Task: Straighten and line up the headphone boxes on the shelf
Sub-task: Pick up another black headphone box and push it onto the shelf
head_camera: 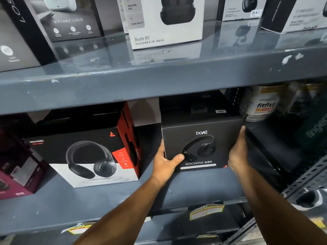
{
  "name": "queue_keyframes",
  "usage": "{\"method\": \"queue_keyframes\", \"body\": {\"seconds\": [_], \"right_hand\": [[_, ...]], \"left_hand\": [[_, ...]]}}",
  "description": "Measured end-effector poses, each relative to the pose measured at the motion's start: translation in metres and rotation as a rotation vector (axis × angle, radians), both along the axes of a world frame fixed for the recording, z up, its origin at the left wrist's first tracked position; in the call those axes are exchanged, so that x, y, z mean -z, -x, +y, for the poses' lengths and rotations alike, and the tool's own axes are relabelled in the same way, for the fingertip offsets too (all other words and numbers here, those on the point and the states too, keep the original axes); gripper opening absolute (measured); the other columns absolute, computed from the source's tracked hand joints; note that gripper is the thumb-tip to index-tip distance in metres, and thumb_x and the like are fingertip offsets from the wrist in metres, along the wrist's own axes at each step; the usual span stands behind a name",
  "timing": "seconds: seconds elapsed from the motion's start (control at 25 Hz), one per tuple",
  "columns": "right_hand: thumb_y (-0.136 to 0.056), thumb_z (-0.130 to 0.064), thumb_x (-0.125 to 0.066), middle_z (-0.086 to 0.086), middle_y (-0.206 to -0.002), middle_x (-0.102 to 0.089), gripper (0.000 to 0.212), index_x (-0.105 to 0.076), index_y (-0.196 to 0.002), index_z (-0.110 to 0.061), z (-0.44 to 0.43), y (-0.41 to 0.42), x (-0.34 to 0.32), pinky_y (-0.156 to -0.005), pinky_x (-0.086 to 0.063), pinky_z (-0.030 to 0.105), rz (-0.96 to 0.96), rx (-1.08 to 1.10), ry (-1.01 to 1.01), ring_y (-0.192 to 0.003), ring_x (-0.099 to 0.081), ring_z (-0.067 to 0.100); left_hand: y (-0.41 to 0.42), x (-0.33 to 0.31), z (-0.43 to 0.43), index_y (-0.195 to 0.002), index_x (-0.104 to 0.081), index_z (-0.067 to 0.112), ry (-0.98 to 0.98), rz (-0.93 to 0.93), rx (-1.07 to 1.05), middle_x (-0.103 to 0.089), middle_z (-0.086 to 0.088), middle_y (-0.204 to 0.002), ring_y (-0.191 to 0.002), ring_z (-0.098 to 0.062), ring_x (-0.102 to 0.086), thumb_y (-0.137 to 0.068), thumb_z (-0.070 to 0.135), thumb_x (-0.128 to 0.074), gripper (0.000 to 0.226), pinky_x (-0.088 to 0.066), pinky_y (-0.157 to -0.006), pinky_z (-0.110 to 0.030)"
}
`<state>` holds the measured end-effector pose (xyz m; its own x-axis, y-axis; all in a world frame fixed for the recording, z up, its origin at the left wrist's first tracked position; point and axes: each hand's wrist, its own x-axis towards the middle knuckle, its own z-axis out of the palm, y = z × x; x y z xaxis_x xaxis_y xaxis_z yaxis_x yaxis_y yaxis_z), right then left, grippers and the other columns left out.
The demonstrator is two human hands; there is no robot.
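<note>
A black headphone box marked Rockerz 430 [201, 138] stands on the grey lower shelf [109, 198], right of centre. My left hand [164, 161] grips its lower left corner, thumb across the front. My right hand [238, 152] presses flat against its right side. To its left, with a gap between them, stands a larger black, white and red headphone box [85, 156], turned slightly so its red side shows. A maroon box [16, 174] sits at the far left, angled.
The upper shelf [159, 82] carries a white Buds R1 box [164, 22], a dark Nirvana Lucid box [67, 18] and other boxes. A tin labelled fitfizz [261, 103] stands behind right. A perforated metal upright [304, 175] rises at the right edge.
</note>
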<state>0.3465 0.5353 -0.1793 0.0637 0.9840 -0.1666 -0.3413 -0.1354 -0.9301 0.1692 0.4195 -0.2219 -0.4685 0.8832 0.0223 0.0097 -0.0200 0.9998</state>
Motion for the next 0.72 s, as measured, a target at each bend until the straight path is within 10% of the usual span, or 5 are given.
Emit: {"method": "queue_keyframes", "body": {"seconds": [0.2, 0.4, 0.48, 0.64, 0.72], "right_hand": [[-0.095, -0.054, -0.039, -0.007, -0.112, -0.064, 0.037, -0.064, -0.100, -0.027, 0.000, -0.001, -0.002, -0.089, -0.048, 0.027, 0.015, -0.033, -0.034, -0.109, -0.060, 0.014], [-0.048, -0.085, -0.060, -0.014, -0.102, -0.074, 0.075, -0.073, -0.096, -0.029, 0.004, -0.009, 0.002, -0.090, -0.050, 0.030, 0.059, -0.154, -0.040, -0.110, -0.065, 0.010], [-0.072, -0.076, -0.051, -0.009, -0.105, -0.074, 0.065, -0.070, -0.106, -0.025, 0.003, -0.011, 0.004, -0.093, -0.050, 0.032, 0.087, -0.122, -0.053, -0.117, -0.062, 0.017], [-0.095, -0.044, -0.038, 0.023, -0.121, -0.058, 0.050, -0.060, -0.120, -0.007, -0.064, -0.018, 0.016, -0.100, -0.040, 0.019, -0.348, 0.283, -0.449, -0.114, -0.055, 0.021], [-0.090, -0.033, -0.045, 0.010, -0.109, -0.059, 0.031, -0.064, -0.108, -0.017, -0.130, 0.005, 0.022, -0.093, -0.040, 0.016, -0.518, 0.012, -0.779, -0.104, -0.053, 0.003]], "left_hand": [[-0.002, 0.001, 0.001, -0.135, -0.044, 0.001, -0.016, -0.013, 0.000, -0.068, 0.004, -0.110, -0.097, 0.004, -0.067, -0.059, 0.032, -0.074, 0.087, -0.052, -0.090, -0.017], [0.001, -0.004, -0.004, -0.143, -0.036, 0.007, 0.062, 0.063, 0.015, -0.065, -0.004, -0.125, -0.111, -0.004, -0.064, -0.058, 0.043, -0.077, 0.100, -0.048, -0.104, -0.034], [0.002, -0.010, -0.012, -0.151, -0.020, 0.012, 0.089, 0.074, 0.040, -0.050, -0.001, -0.145, -0.130, -0.011, -0.052, -0.056, 0.054, -0.080, 0.120, -0.040, -0.112, -0.034], [-0.006, -0.006, -0.102, -0.150, -0.021, 0.011, -0.032, 0.156, 0.045, -0.030, 0.022, -0.152, -0.143, 0.001, -0.028, -0.067, 0.040, -0.069, 0.101, -0.026, -0.109, -0.008], [0.000, 0.002, -0.172, -0.147, -0.028, 0.014, -0.112, 0.253, -0.046, -0.040, 0.019, -0.152, -0.141, 0.002, -0.033, -0.060, 0.027, -0.070, 0.097, -0.030, -0.108, -0.010]]}}
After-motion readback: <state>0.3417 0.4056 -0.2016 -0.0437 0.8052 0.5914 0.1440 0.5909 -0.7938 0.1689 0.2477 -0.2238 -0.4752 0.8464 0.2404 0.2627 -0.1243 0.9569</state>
